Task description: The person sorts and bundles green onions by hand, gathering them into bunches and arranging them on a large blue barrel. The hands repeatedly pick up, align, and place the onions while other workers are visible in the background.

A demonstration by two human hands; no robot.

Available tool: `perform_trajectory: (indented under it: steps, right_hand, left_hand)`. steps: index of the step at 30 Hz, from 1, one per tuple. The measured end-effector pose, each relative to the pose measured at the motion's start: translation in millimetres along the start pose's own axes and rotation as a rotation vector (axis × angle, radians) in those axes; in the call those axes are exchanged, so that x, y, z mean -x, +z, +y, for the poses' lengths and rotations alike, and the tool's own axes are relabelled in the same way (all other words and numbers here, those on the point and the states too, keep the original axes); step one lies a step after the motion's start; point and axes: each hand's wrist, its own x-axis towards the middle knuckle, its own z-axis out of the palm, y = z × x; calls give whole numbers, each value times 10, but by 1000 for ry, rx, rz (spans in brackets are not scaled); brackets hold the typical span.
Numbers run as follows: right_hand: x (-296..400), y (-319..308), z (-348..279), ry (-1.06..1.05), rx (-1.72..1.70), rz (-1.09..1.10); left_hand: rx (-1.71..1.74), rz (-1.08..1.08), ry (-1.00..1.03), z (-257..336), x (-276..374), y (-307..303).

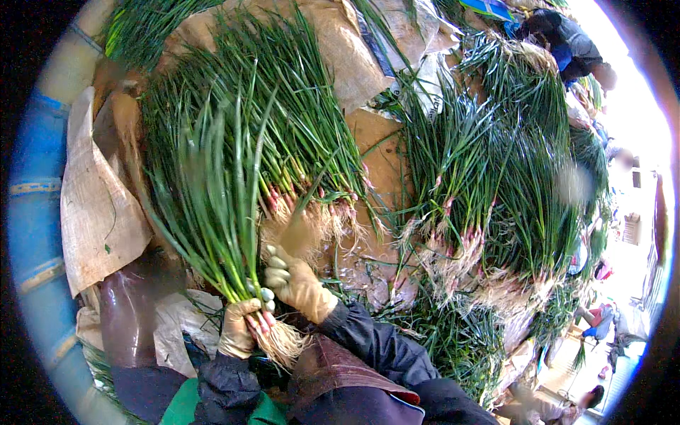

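My left hand, in a pale glove with grey-green fingertips, grips a bunch of green onions just above their pinkish bulbs. Its white roots hang towards my lap, and the long leaves point up and to the left. Close beside the bunch on the right is my gloved right hand, its fingers curled. A brownish blur lies above those fingers, so whether they hold anything is unclear. Just beyond both hands a large pile of green onions lies with its roots towards me.
More green onion piles spread to the right, with loose leaves nearer me. Woven sacking and a blue wall stand at the left. A bent-over person is at upper right, others farther along the right edge.
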Motion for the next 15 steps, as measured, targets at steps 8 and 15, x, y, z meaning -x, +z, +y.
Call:
perform_trajectory:
  steps: [8,15]
  right_hand:
    - [660,588,-240,232,2665,300]
    - [-477,646,-344,-735,2211,708]
  left_hand:
    - [74,134,434,567,263,-271]
    - [37,143,258,701,-522,80]
